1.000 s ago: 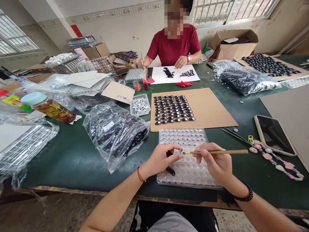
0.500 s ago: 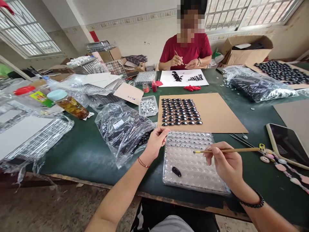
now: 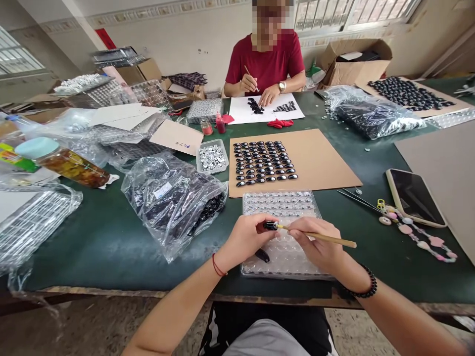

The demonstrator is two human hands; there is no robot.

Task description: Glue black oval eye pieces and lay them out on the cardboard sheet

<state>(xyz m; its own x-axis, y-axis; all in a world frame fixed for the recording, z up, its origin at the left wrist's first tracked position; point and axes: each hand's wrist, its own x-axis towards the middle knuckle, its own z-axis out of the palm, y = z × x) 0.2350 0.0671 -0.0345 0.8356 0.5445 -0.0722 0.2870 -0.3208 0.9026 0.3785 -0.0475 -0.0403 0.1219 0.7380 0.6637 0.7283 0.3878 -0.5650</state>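
Observation:
Between the thumb and fingers of my left hand [image 3: 248,236] is a small glossy black oval piece [image 3: 269,225]. My right hand [image 3: 319,244] grips a thin wooden stick [image 3: 334,240] whose yellow tip meets the black piece; a small silvery bit shows at that contact. Both hands are above a clear plastic tray [image 3: 250,269] with rows of round hollows. Small parts fill its far rows. Another black piece [image 3: 262,255] lies on the tray, just below my left hand.
Beyond the tray, a brown board [image 3: 322,158] carries rows of black pieces. To the left are a plastic bag [image 3: 163,193] of black pieces and a box [image 3: 213,157] of silvery parts. A phone [image 3: 413,198] and tweezers [image 3: 358,200] lie right. A co-worker [image 3: 263,64] sits opposite.
My left hand has come over the tray and now shows a black piece in its fingers. My right hand has brought the stick's tip left to that piece. The view has shifted right.

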